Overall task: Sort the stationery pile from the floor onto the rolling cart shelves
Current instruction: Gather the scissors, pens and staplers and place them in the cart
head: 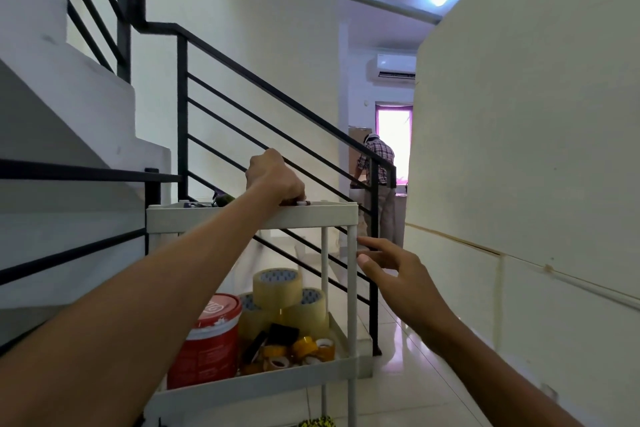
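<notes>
White rolling cart [311,215] beside a black stair railing [277,97]. The left hand [275,178] reaches over the top shelf rim, fingers curled down around a small item (too hidden to name). The right hand [394,269] is spread loose and empty, fingertips just beside the cart's front post [352,288]. On the middle shelf [277,381]: a red tub [207,340], three large clear tape rolls [277,288] stacked, and several small yellow tape rolls [304,347] in front. Another person [379,170] stands in the far doorway.
</notes>
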